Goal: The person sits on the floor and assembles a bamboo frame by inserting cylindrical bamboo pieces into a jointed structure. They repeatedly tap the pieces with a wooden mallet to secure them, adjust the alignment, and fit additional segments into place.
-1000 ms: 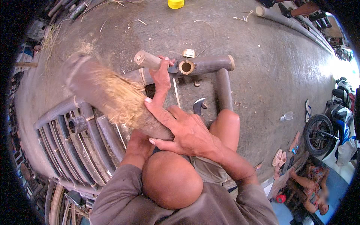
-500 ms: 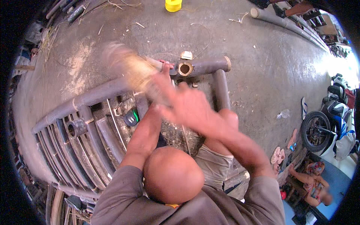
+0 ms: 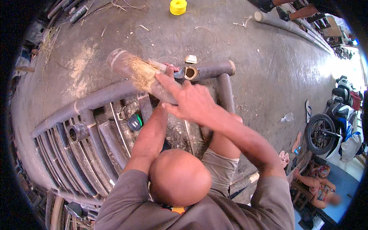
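My right hand (image 3: pixel 195 99) is closed round the lower end of a thick bamboo mallet (image 3: pixel 143 74), its side worn to frayed yellow fibres. Partly hidden behind the mallet, my left hand (image 3: pixel 171 69) grips a chisel (image 3: pixel 179 74) with a pale handle. The chisel's metal blade lies at the left edge of a round hole in a dark bamboo pole (image 3: pixel 214 69). Raw yellow bamboo shows around the hole. The mallet lies across the view over the chisel handle; whether they touch I cannot tell.
A bamboo frame (image 3: pixel 92 95) with several slats extends left. Inside it sits a black-and-green tape measure (image 3: pixel 135 122). A small white box (image 3: pixel 191 59) lies beyond the pole, a yellow roll (image 3: pixel 178 7) farther off. A motorbike (image 3: pixel 326 134) and a seated person (image 3: pixel 322 188) are at right.
The mallet was blurred by motion and is now sharp, in almost the same place. My left hand and the chisel stay at the hole.
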Motion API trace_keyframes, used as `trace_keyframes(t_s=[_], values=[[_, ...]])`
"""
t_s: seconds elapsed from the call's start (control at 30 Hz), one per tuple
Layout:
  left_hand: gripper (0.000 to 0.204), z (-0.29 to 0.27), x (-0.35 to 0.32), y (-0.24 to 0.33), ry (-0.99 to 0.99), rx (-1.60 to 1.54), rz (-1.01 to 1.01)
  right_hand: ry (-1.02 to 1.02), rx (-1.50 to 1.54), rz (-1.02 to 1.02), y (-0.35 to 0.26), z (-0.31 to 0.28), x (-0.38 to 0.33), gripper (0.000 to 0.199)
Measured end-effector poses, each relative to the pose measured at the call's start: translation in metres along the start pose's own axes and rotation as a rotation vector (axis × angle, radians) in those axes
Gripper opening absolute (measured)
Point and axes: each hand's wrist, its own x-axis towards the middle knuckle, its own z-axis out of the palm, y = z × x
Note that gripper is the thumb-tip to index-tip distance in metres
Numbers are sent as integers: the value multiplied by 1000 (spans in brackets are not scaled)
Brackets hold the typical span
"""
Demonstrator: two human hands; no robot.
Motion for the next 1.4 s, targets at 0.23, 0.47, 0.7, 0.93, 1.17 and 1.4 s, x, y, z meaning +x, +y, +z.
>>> trace_keyframes(t_s=[0.23,0.47,0.7,0.93,1.17,1.4], values=[[14,5,7,3,24,135,-83,-33,24,69,23,-6,17,86],[16,-16,5,-18,-61,-24,-99,-29,-16,69,9,0,21,85],[14,3,-3,6,-102,-51,-210,18,-45,12,20,7,9,87],[34,20,-41,-9,-194,-174,-474,311,330,188,55,-12,-37,92],[57,102,-89,9,-837,983,177,977,542,485,120,9,-197,86],[39,111,-46,-40,-732,968,433,934,897,760,120,22,-211,93]])
